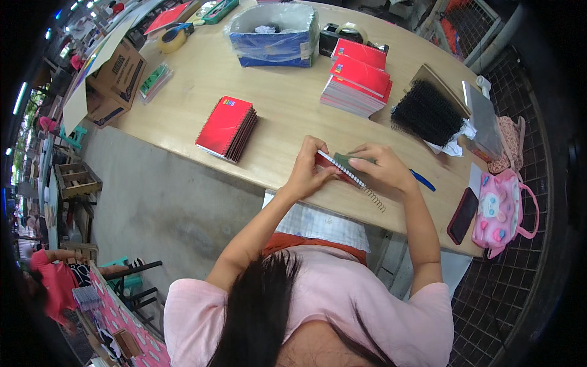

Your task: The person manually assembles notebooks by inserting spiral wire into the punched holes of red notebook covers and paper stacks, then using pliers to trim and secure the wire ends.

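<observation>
Over the table's near edge, my left hand (306, 169) grips a small red notebook (320, 160), its spine turned up and slanting down to the right. A wire coil (375, 199) runs along the spine, and its loose end sticks out past the notebook's lower right end. My right hand (386, 166) is closed on a dark green pad (343, 160), which lies against the spine; its exact kind is unclear. To the left stands a stack of spiral-bound red notebooks (225, 124). A taller stack of red notebooks (359, 87) sits farther back.
Right of my hands are a blue pen-like tool (422, 180), a phone (463, 215) and a pink bag (496, 211). Behind them lies a bundle of black coils (426, 111). A blue plastic-lined bin (273, 46), tape dispenser (333, 38) and cardboard box (116, 82) stand farther off.
</observation>
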{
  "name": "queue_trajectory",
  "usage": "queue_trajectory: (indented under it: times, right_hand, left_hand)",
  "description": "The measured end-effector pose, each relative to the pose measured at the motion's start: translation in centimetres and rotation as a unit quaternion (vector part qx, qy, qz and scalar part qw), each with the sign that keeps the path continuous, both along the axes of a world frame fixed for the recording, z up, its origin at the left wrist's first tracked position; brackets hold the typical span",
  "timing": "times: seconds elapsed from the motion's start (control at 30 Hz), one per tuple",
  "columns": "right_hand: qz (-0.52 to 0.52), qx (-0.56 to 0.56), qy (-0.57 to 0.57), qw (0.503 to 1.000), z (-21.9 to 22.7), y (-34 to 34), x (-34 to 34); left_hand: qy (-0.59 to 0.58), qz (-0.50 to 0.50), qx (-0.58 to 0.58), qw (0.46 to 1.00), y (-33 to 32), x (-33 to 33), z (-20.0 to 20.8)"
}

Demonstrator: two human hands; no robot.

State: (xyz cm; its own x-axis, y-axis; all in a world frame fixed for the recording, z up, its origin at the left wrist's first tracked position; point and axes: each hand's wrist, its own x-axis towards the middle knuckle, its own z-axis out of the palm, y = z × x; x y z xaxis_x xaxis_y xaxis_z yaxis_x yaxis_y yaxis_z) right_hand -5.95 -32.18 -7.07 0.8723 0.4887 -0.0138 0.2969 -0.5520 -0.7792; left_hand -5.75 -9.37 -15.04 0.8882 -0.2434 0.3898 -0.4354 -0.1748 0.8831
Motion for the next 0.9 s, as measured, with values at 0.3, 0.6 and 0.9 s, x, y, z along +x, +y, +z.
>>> queue_trajectory:
  times: [0.3, 0.6, 0.9]
  right_hand:
    - [-0.085, -0.006, -0.036, 0.996, 0.0, 0.8, 1.1]
    - [-0.054, 0.116, 0.045, 0.991, -2.3, 1.1, 1.6]
    - [-0.071, 0.142, 0.041, 0.987, -0.8, 3.0, 1.4]
  left_hand:
    - [0.070, -0.013, -0.142, 0.987, 0.7, 0.1, -0.1]
    - [0.244, -0.125, -0.298, 0.914, 3.3, 1.9, -0.8]
    - [0.223, -0.120, -0.310, 0.916, 3.2, 1.9, -1.0]
